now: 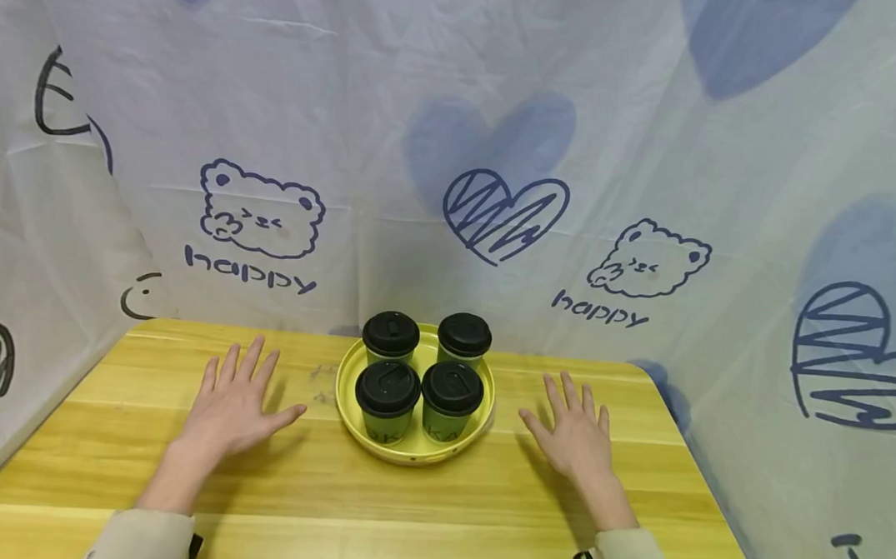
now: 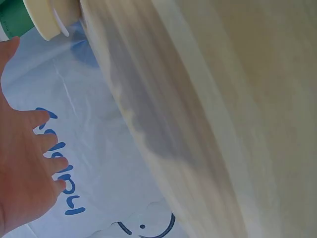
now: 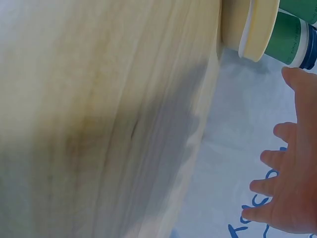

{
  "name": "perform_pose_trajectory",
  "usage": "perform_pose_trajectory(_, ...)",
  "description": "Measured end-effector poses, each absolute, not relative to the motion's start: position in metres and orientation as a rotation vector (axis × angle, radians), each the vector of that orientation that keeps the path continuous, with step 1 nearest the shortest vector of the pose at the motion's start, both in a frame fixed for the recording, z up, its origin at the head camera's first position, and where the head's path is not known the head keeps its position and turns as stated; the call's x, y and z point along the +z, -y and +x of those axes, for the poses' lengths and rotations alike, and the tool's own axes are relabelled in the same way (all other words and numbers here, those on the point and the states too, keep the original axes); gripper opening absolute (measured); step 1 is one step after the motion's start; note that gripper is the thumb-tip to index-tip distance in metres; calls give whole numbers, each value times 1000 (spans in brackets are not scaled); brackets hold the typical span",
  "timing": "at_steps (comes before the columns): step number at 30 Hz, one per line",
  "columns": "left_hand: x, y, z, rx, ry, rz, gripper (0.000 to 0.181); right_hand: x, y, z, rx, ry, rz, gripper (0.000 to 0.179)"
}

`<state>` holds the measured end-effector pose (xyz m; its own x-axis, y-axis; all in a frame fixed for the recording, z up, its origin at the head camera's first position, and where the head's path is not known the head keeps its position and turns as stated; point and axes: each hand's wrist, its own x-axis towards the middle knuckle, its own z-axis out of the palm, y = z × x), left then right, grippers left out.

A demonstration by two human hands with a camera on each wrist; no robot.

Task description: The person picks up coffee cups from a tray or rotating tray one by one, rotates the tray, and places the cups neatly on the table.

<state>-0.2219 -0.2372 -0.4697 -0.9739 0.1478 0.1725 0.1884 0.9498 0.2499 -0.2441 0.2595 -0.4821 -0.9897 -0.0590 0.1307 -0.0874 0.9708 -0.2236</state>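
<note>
At your twelve o'clock sits the round, yellow, rimmed tray; your left hand at eleven and right hand at one are splayed wide, holding nothing; an uneven lift could tip its four green, black-lidded paper cups

Head view looks forward-down from behind left hand and right hand; wrist views, closer, face past them, sharing the tray.
</note>
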Motion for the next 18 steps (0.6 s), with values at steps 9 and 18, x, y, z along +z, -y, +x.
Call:
perform_pose_trajectory(9, -463, 232, -222, -473, 2904, -273, 108, -479, -255, -247, 367, 2921, 146, 84)
perform_pose_trajectory(18, -455, 216, -221, -629, 2839, -289, 104, -476, -244, -252, 468, 2803, 177, 76)
